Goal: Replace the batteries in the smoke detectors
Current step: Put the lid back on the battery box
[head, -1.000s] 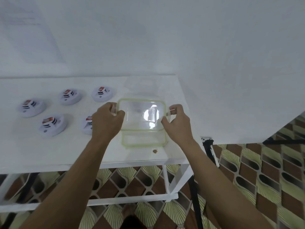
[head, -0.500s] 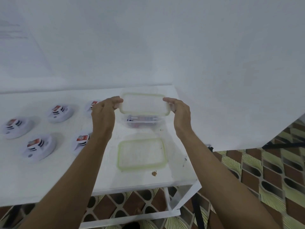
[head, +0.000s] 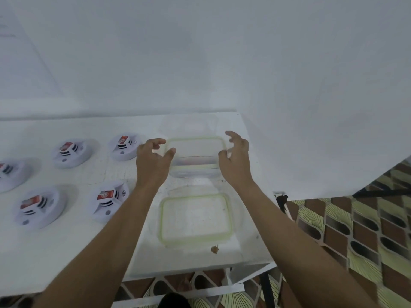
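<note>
Several white round smoke detectors lie on the white table, each with a red-labelled battery on top, among them one at the back and one beside my left forearm. A clear box with a green-rimmed lid sits at the table's right end, with reddish contents showing faintly through its wall. My left hand is at its left side and my right hand at its right side. Both have their fingers spread and hold nothing.
A second green-rimmed clear lid or box lies closer to me, between my forearms. A small brown speck is near the front edge. White walls close in behind and to the right. The patterned floor lies below at the right.
The green-rimmed lid that both hands held above the table has come down onto the clear box. My fingers have let go of it and spread apart.
</note>
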Demonstrator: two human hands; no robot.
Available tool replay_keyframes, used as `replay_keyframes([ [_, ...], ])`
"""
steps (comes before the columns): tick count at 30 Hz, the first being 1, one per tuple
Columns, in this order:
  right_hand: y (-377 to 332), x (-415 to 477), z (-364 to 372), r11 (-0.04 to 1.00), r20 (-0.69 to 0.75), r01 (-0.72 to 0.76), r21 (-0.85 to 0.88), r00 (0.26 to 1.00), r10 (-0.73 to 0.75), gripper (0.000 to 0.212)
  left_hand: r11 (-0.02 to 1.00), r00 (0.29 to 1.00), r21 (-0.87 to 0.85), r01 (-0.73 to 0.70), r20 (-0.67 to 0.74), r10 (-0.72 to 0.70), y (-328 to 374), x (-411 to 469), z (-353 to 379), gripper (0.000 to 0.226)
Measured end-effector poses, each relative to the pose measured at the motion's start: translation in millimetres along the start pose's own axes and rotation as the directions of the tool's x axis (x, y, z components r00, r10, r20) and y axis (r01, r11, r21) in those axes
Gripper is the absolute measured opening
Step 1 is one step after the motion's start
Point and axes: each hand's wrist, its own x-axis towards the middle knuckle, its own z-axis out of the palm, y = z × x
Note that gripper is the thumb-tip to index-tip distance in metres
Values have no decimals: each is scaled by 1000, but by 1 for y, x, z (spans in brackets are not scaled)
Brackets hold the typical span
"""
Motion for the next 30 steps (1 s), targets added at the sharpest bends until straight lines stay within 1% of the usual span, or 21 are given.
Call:
replay_keyframes([
  [2, -3, -1, 1, 998, 45, -67, -4, 997, 67, 58, 1000, 999, 21, 1, 53, -2, 0, 2, -1, 37],
  [5, -6, -1, 1, 992, 134, -126, -4, 983, 126, 58, 998, 990, 69, 13, 136, -23, -1, 6, -6, 42],
  [7, -6, -1, 1, 987, 157, -158, 13, 976, 154, 58, 998, 986, 69, 15, 162, -26, -2, 9, -8, 41],
  [9, -6, 2, 1, 983, 139, -184, 24, 974, 179, 55, 998, 988, 69, 13, 150, -24, -3, 10, -9, 39],
  [11, -5, 6, 3, 979, 129, -202, 32, 972, 196, 46, 996, 992, 89, -2, 124, -10, -3, 10, -7, 37],
  [13, -3, 10, 6, 972, 160, -230, 36, 962, 222, 38, 995, 995, 104, -5, 104, -5, -4, 10, -5, 37],
  [16, 1, 13, 9, 957, 217, -285, 56, 939, 267, 38, 993, 993, 114, 6, 116, -19, -4, 10, -4, 39],
  [22, 1, 13, 10, 954, 241, -295, 54, 931, 274, 39, 988, 974, 157, 13, 221, -48, -6, 2, 0, 41],
  [26, -3, 14, 7, 959, 289, -282, 11, 919, 267, 41, 988, 956, 148, 51, 280, -91, 1, 0, 3, 41],
  [30, -6, 13, 6, 963, 294, -265, -41, 918, 266, 42, 987, 956, 156, 32, 285, -76, 4, -5, 8, 46],
])
